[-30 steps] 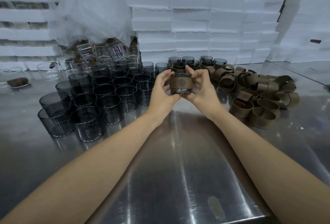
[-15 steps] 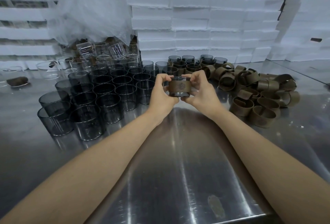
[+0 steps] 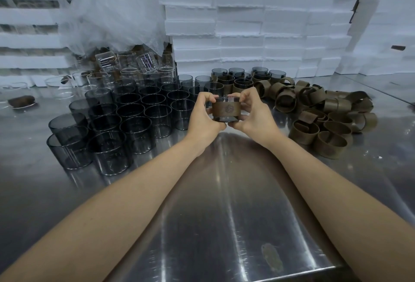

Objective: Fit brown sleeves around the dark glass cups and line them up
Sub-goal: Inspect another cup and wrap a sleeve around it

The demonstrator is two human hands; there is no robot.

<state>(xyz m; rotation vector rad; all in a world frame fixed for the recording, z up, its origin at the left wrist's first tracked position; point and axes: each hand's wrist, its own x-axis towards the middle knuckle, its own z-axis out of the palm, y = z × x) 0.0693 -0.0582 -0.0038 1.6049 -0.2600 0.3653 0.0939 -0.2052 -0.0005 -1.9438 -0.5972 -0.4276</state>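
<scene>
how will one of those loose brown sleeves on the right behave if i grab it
Probably light and springy: the sleeves are thin open bands, and several uncurl at the ends. One would likely squash under a firm grip. They lie heaped and interlocked, so lifting one may drag its neighbours along.

Shiny steel table (image 3: 224, 203) across the whole lower frame, streaked with glare, with a dull brownish smudge (image 3: 271, 259) near the lower right edge. At left centre, a tight block of bare dark glass cups (image 3: 134, 120), upright, sides touching. Behind these, toward upper left, clear glasses (image 3: 98, 79), a few tipped on top of others. At upper centre, a small group of sleeved cups (image 3: 241, 80), upright, close together. To the right, a loose heap of brown sleeves (image 3: 318, 120), curled and overlapping. Along the back, stacked white foam slabs (image 3: 242, 34). At far left, a small brown lump (image 3: 22, 101) on a clear dish, blurred.
</scene>
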